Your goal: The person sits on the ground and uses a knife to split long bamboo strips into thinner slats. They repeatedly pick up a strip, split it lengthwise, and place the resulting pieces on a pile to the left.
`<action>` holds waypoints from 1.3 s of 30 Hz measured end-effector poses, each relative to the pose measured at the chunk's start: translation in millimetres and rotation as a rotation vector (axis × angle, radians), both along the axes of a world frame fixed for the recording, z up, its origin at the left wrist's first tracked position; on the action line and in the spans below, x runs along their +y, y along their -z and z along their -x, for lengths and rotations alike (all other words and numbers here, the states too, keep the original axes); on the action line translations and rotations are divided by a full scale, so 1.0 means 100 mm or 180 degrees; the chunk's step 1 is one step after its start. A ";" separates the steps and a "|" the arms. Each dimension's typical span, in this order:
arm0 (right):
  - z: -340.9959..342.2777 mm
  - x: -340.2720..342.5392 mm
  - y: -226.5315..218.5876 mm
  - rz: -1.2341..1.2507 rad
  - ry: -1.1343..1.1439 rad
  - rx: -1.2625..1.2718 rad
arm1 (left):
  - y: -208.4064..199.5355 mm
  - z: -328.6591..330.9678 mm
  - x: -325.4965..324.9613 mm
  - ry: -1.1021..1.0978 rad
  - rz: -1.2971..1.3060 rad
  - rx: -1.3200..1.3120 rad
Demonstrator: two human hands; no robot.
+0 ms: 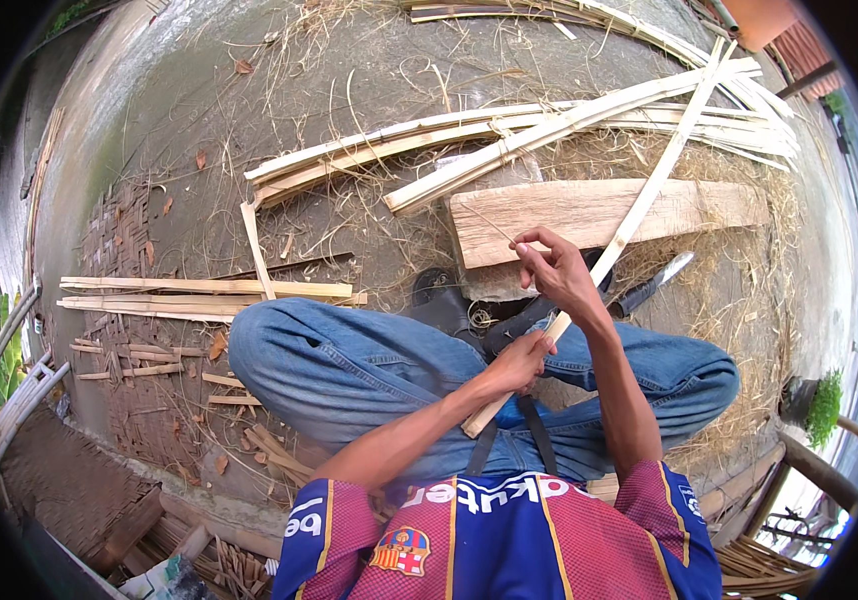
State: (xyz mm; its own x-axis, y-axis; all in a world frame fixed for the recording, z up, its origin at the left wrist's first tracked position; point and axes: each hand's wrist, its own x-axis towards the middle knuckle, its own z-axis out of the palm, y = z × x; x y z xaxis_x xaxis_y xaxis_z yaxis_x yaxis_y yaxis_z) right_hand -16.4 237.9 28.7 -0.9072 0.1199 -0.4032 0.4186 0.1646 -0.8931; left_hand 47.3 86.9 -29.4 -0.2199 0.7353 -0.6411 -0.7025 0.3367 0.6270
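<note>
Makeshift workshop on grey ground point(177, 108): pale split strips point(569, 130), scattered shavings point(747, 272), timber block point(569, 217), knife point(671, 270).

Head-worn fisheye, facing steeply down

The wooden strip point(642, 200) looks matt, the plank point(571, 212) rough.

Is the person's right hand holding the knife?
No, the knife lies among the shavings beyond the right leg, apart from the right hand.
</note>
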 end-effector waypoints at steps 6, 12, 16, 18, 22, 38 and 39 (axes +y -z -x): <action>-0.80 0.47 0.14 0.0947 0.2506 0.0684 | -0.34 0.29 -0.09 0.0067 0.0046 -0.0226; -1.35 0.13 0.31 0.1876 0.1904 -0.0695 | -0.80 0.47 -0.25 0.0033 0.0286 -0.0240; -1.26 0.00 0.14 0.2172 0.0797 -0.0908 | -0.82 0.38 -0.34 -0.0104 0.0218 -0.0393; -1.25 0.01 0.07 0.1726 0.0434 -0.0852 | -0.72 0.37 -0.40 -0.0044 0.0122 -0.0199; -1.32 0.18 -0.15 -0.0704 -0.0726 -0.0065 | -0.60 0.33 -0.42 -0.0080 0.0212 0.0021; -0.53 0.07 -0.10 -0.2757 -0.2679 0.1585 | -0.49 0.12 -0.53 -0.0056 0.0578 0.2067; -0.52 0.02 -0.13 -0.2599 -0.2587 0.1638 | -0.49 0.14 -0.55 0.0007 0.0599 0.2003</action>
State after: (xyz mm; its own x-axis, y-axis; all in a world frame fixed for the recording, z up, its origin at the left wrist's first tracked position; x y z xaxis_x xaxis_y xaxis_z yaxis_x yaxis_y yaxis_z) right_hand 35.7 240.2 41.3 -0.8655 -0.4981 -0.0539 -0.4274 0.7903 -0.4391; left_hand 32.9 32.2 19.9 -0.5935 0.6240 -0.5083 -0.2201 0.4817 0.8483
